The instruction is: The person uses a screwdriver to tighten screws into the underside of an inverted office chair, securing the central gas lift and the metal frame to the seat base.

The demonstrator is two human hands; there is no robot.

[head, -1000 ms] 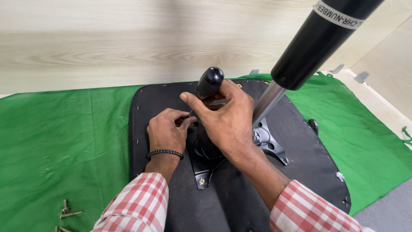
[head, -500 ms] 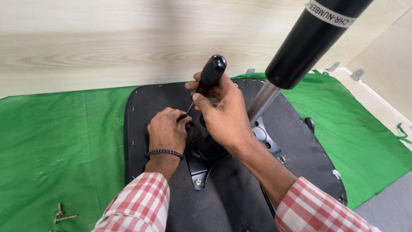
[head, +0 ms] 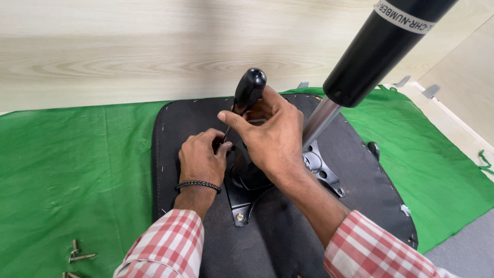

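Head view, setting: green cloth [head: 77, 170] spread over a surface, pale wood-grain wall [head: 128, 46] behind it.
Seat base: black upturned chair seat [head: 370, 185] lying flat on the cloth, underside up, small staples along its edge.
Mounting plate: black metal bracket [head: 242, 203] fixed at the middle of the seat underside; one brass-coloured screw head [head: 239, 218] shows at its near tip.
Gas cylinder: black tube [head: 381, 49] with a white label band, rising from the plate on a silvery shaft [head: 319, 121] and leaning up and to the right, out of frame.
Screwdriver: black-handled screwdriver [head: 248, 91], handle tilted up and slightly right, thin shaft running down to the left of the plate; the tip is hidden between the hands.
Right hand: right hand [head: 270, 139] fingers curled around the lower part of the screwdriver handle, thumb stretched left along it.
Left hand: left hand [head: 200, 157] low on the seat, just left of the plate, fingertips pinched narrow around the screwdriver shaft near its tip; whatever they pinch besides is hidden. Dark braided wristband [head: 198, 185] on that wrist.
Sleeves: red-and-white check on both arms.
Loose hardware: a few spare screws [head: 77, 253] on the cloth at lower left, well apart from the seat.
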